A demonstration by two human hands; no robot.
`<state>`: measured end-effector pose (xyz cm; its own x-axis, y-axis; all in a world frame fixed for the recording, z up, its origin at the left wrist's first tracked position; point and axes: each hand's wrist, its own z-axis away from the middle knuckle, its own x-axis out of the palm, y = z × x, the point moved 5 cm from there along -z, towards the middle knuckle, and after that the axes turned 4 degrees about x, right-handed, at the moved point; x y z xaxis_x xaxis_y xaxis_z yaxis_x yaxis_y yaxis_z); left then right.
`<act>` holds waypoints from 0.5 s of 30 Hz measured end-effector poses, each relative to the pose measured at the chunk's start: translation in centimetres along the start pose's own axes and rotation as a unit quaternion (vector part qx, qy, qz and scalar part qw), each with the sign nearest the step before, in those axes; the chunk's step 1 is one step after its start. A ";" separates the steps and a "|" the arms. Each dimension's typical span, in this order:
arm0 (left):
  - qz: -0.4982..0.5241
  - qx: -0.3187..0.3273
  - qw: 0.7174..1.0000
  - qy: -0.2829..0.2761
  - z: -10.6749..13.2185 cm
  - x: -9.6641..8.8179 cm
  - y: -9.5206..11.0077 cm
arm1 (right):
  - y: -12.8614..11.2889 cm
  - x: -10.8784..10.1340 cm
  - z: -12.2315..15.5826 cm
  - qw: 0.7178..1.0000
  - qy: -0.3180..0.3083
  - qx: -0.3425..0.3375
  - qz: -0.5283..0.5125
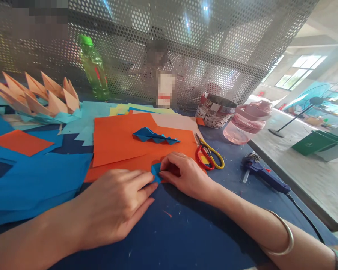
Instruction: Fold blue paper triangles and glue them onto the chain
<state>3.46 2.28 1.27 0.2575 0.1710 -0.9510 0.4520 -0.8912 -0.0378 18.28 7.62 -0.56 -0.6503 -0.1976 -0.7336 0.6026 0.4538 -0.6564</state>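
Observation:
My left hand (115, 206) and my right hand (183, 176) meet over a small folded piece of blue paper (156, 172), pinching it between their fingertips. It rests at the edge of a stack of orange paper sheets (121, 140). On that stack, just beyond my hands, lies a folded blue paper strip with a zigzag edge (154, 136). A pair of scissors with red and yellow handles (208, 157) sits close to my right hand. Loose blue paper sheets (36, 183) spread beyond my left hand.
A row of folded peach-and-blue paper pieces (36, 95) stands at the far left. A hot glue gun (263, 174), pink water bottle (246, 122), paper-covered pot (215, 110) and green bottle (94, 69) stand on the dark blue table (169, 232), before a perforated metal screen (214, 48).

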 end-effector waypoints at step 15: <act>-0.002 0.007 1.000 0.025 0.1 -0.4 1.0 | 0.6 -0.3 -0.7 0.999 0.016 0.032 -0.002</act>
<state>3.76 1.26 1.58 0.2983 0.1959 -0.9342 0.4420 -0.8958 -0.0468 18.51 8.58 -0.61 -0.6671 -0.1709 -0.7251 0.6275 0.3955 -0.6707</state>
